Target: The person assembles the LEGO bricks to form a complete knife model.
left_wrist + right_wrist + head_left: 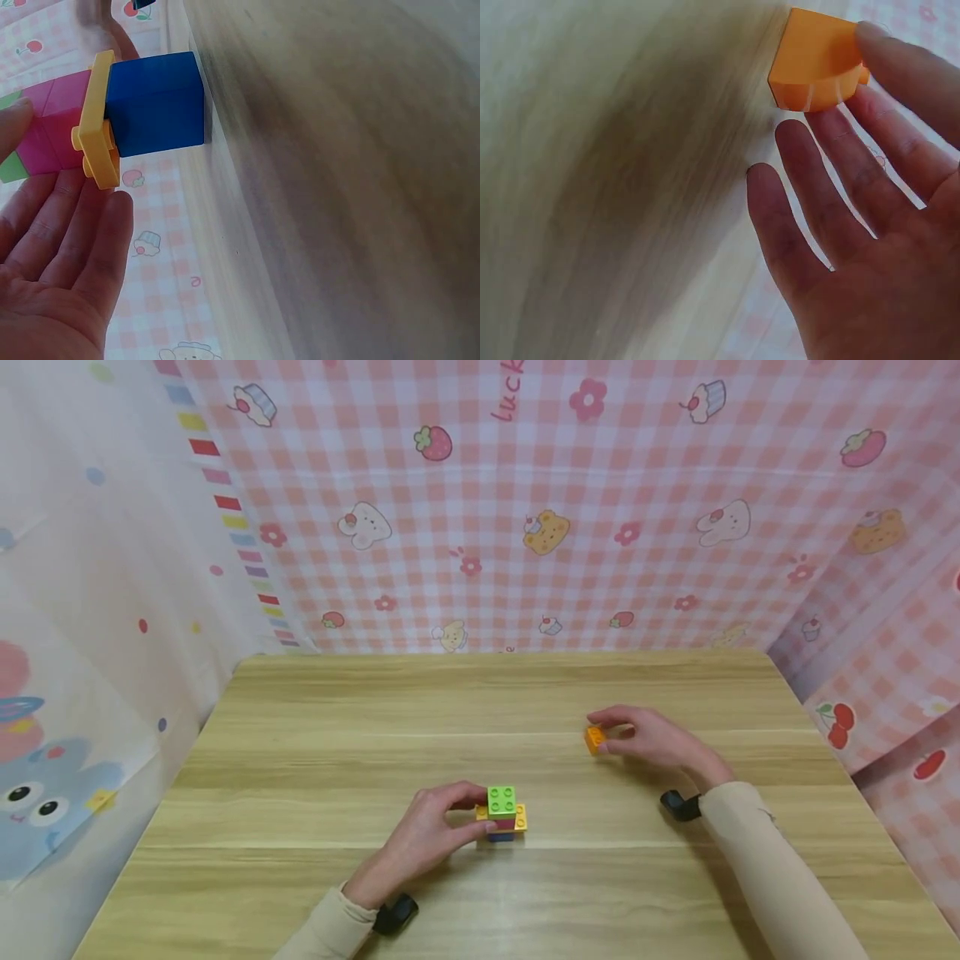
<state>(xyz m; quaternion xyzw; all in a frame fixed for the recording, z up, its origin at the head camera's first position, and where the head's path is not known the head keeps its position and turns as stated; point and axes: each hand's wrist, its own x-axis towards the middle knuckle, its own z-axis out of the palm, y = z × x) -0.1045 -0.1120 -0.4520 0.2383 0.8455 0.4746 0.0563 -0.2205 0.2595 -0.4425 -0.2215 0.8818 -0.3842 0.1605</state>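
In the head view, my left hand point(429, 828) pinches a small stack of toy building blocks by its upper part, thumb on the near side. The stack has a green block point(502, 802) on top, pink blocks point(54, 124) under it, a yellow plate point(96, 127) that sticks out sideways, and a blue block point(155, 105) at the bottom. The stack is upright, at or very near the tabletop. Farther back and to the right, my right hand point(654, 740) pinches an orange block point(817, 49) with one curved side between thumb and fingers, close to the table.
Both hands work over a wood-grain table point(337, 735). A pink checked cloth point(480, 527) hangs behind its far edge, and a pale patterned cloth point(82, 610) hangs at the left. Black wrist straps or mounts point(396, 914) sit at both cuffs.
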